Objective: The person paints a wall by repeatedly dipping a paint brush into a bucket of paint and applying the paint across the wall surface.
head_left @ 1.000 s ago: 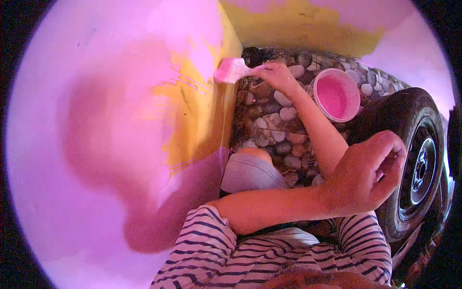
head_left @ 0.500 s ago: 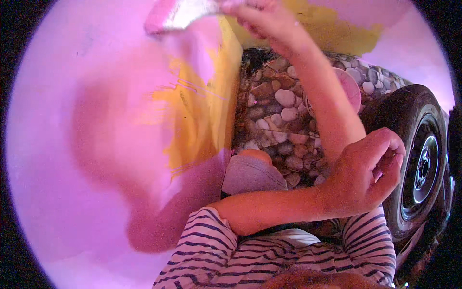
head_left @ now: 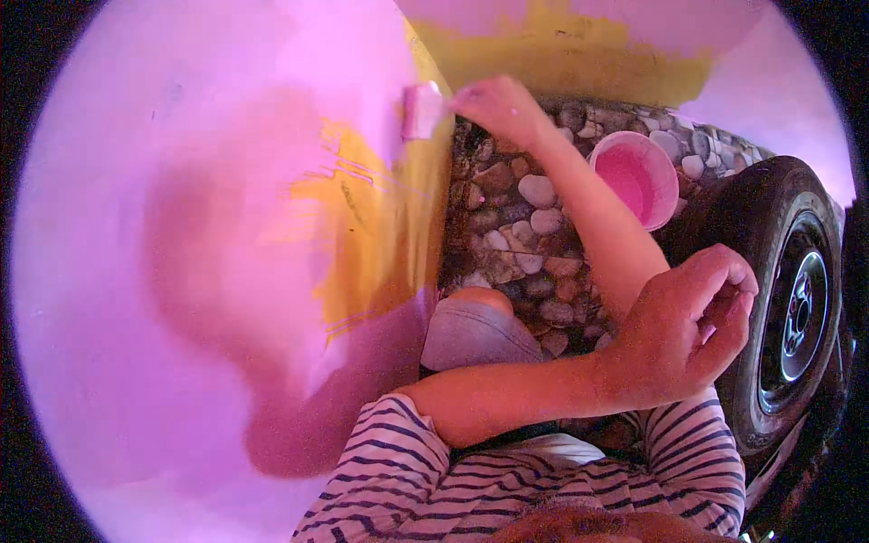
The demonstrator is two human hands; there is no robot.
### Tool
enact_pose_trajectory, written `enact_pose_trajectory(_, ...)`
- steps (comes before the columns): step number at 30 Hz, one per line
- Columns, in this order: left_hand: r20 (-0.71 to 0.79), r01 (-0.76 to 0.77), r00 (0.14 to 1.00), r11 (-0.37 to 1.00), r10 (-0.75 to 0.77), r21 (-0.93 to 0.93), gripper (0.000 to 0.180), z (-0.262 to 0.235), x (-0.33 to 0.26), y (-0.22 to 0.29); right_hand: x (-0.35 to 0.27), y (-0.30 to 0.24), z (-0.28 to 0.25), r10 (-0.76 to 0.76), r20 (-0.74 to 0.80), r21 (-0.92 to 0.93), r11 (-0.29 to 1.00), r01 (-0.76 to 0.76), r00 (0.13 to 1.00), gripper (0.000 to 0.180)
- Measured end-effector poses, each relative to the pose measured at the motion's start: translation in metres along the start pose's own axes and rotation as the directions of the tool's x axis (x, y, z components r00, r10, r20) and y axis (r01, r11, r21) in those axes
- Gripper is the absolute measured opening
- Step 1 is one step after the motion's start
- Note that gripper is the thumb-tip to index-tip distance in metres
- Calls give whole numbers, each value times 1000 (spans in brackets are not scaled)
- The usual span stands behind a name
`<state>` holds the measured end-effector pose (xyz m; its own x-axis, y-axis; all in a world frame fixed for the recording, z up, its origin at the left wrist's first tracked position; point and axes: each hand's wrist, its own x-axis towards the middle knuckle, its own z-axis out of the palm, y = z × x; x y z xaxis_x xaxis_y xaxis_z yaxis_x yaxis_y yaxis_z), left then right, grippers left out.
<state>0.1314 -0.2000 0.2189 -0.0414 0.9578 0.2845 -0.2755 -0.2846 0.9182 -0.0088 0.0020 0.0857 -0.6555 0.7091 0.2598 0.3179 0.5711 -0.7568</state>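
Note:
My right hand (head_left: 498,109) is closed around the handle of a paintbrush (head_left: 422,111), reaching far forward. The brush's broad, pale pink bristle end is at the wall, beside the corner edge; it looks to be touching the surface. The wall (head_left: 109,271) is pink with an uncovered yellow patch (head_left: 362,244) streaked along its borders. My left forearm crosses in front of my body to the right, over my right arm. My left hand (head_left: 683,330) is curled into a loose fist beside the tyre, and nothing shows in it.
A round tub of pink paint (head_left: 634,181) stands on the pebble-patterned floor (head_left: 516,217) beyond my right forearm. A black tyre with its wheel rim (head_left: 787,299) is close on the right. The far wall (head_left: 579,54) has a yellow band at its base. My knee (head_left: 480,330) is near the left wall.
My right hand has brought the brush down and nearer, from the upper wall to beside the corner edge. The paint tub is now less hidden by my forearm. My left hand has barely moved.

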Motion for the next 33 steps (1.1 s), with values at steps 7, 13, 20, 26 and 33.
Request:
enact_pose_trajectory(7,-21,-7,1000,999,6,-33,10,0,1,-1,8,-114,-100,239,99,632,735,-246,966,28)
enact_pose_trajectory(13,2,25,1000,999,-25,-24,10,2,0,5,-48,-41,7,11,95,587,807,-64,995,40)
enact_pose_trajectory(20,-11,-4,1000,1000,4,10,9,7,-5,5,-101,23,53,212,255,355,887,-295,943,32)
enact_pose_trajectory(26,-11,0,1000,1000,0,15,9,14,-2,6,-69,-51,7,25,123,183,982,-48,992,31)
enact_pose_trajectory(33,2,-29,1000,999,29,20,9,11,-4,-3,-42,-117,-55,-7,-8,634,773,10,1000,33)
